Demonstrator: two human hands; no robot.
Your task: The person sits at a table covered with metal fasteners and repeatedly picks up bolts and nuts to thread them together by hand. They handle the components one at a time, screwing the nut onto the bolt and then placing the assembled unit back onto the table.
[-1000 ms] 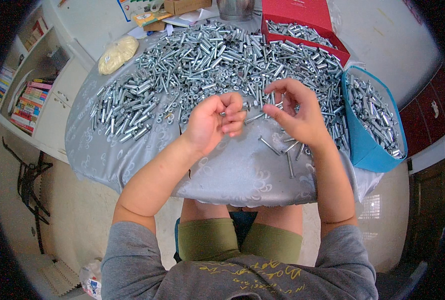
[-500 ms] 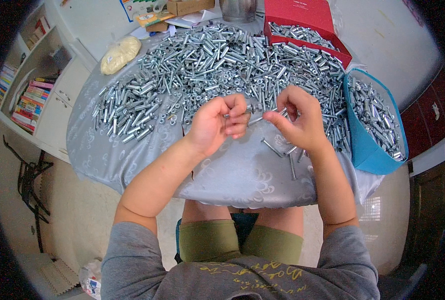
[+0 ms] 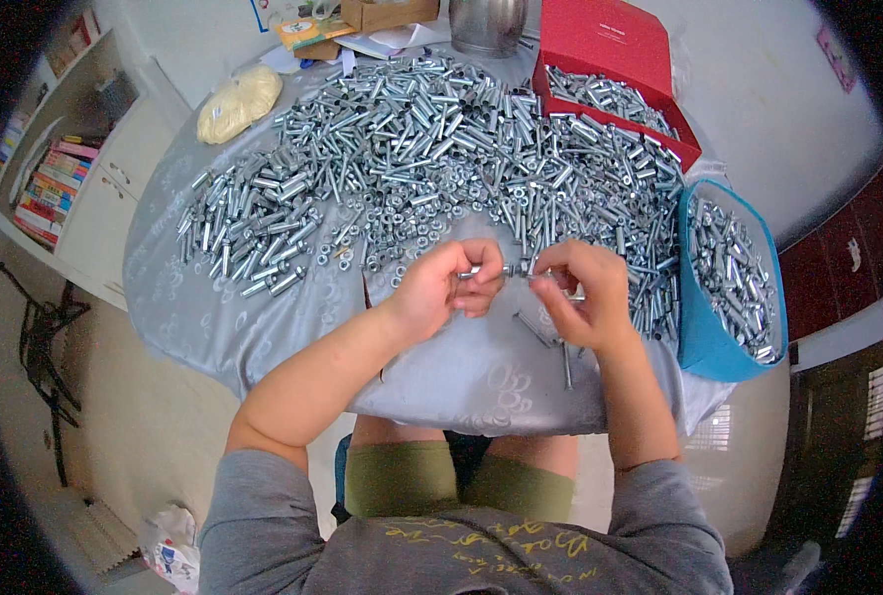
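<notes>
My left hand (image 3: 451,285) is closed around a silver bolt (image 3: 493,272), which lies level across its fingers and points to the right. At the bolt's right end, my right hand (image 3: 588,293) pinches with thumb and forefinger; its fingers cover most of the small metal piece there. Below the hands, loose long bolts (image 3: 567,367) lie on the grey cloth. Just beyond them spreads a big heap of metal bolts and sleeves (image 3: 412,114), with loose hex nuts (image 3: 416,233) at its near edge.
Sleeve-type pieces (image 3: 253,238) form the heap's left side. A blue fabric bin (image 3: 721,342) of bolts stands at right, and a red box (image 3: 605,40) at back right. Farther back are a metal pot (image 3: 486,25), a cardboard box (image 3: 390,12) and a pale yellow bag (image 3: 240,104).
My hands have come closer together, the right one moving in to the bolt's end. The whole view has shifted slightly, so the hands sit lower in it.
</notes>
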